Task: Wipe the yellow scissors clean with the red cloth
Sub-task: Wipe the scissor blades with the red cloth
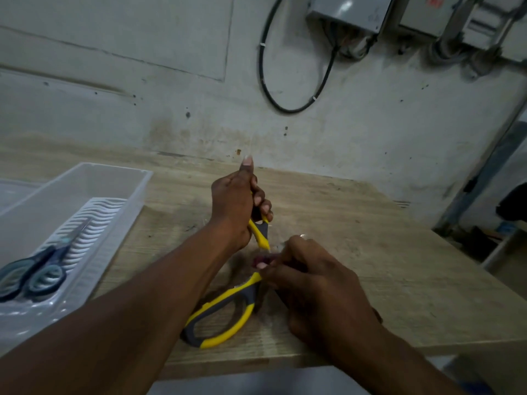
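Left hand [236, 203] curled around the upper handle of the yellow scissors [225, 309], fingers wrapped through the loop, one finger sticking straight up. Scissors spread wide open: one yellow-grey handle up inside the left hand, the other handle loop lying on the wooden table [399, 266] just below that hand and left of the right hand. Right hand [310, 283] narrow, fingertips pinching a small bit of red cloth [261, 259] against the scissors near the pivot; most of the cloth hidden under the hand, blades hidden too. Hands close together, right just below and right of the left. Well left of the left forearm, clear plastic tray [114, 178] with blue scissors [37, 269] lying in it. Beyond both hands, stained wall with a looped black cable [263, 81] and grey boxes [348, 12]
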The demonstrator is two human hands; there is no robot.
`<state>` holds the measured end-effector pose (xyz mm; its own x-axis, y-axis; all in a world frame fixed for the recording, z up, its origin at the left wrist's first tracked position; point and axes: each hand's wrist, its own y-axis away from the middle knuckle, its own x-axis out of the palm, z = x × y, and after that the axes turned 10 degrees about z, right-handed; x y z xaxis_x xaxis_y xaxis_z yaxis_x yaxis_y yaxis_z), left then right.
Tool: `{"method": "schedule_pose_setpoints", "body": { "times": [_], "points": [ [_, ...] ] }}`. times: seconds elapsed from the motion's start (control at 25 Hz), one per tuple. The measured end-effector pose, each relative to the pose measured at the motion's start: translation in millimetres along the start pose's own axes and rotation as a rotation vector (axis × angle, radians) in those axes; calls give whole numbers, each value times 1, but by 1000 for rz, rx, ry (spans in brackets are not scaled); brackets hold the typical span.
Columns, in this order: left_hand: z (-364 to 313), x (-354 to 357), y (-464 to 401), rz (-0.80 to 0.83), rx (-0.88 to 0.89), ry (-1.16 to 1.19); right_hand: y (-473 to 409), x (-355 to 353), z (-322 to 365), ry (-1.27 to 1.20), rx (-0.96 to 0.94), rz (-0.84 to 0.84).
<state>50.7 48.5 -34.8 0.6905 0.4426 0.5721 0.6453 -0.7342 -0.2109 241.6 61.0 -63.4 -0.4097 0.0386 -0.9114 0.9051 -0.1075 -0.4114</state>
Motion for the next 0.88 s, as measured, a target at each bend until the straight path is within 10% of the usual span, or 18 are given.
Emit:
{"method": "schedule_pose_setpoints", "body": {
  "times": [0.68,0.88],
  "points": [
    [-1,0,-2,21,-55,61,27,-21,-27,46,-14,96],
    [-2,0,-9,22,-25,50,27,-56,-42,-345,155,-166]
  ]
}}
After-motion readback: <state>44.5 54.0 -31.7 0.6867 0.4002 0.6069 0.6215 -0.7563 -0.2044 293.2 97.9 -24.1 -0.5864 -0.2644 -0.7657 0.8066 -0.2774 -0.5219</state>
